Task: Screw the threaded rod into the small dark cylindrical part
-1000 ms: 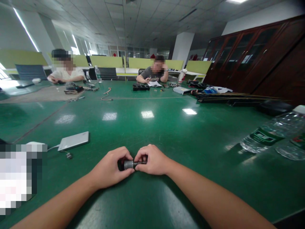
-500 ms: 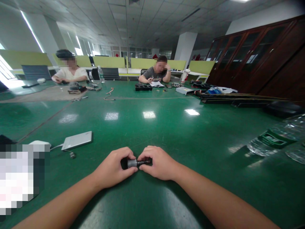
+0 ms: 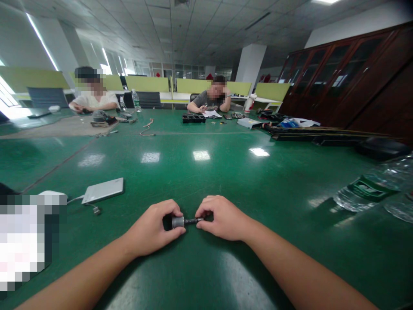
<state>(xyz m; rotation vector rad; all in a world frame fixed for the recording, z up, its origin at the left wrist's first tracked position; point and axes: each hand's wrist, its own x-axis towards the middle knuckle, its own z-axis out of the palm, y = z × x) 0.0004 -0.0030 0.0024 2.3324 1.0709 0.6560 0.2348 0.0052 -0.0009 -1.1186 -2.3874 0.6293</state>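
Note:
Low in the middle of the view, a small metal part lies level between my hands: a short grey metal cylinder (image 3: 178, 221) with a thin dark shaft (image 3: 191, 221) pointing right. My left hand (image 3: 157, 227) is closed round the cylinder, thumb below and fingers above. With thumb and fingertips, my right hand (image 3: 219, 218) pinches the right end of the shaft. Between the two hands a length of shaft is bare. Both hands are just over the green table (image 3: 206, 271). The exact kind of part cannot be made out.
To the left lie a silver power-bank-like box (image 3: 103, 190) and a cable plug (image 3: 96, 210). Clear water bottles (image 3: 364, 191) are on the right. Across the table sit two people, near a black tray (image 3: 194, 118), papers and loose parts.
My right hand has slid right, away from my left hand, to the end of the shaft. More of the shaft shows. My left hand has stayed on the cylinder.

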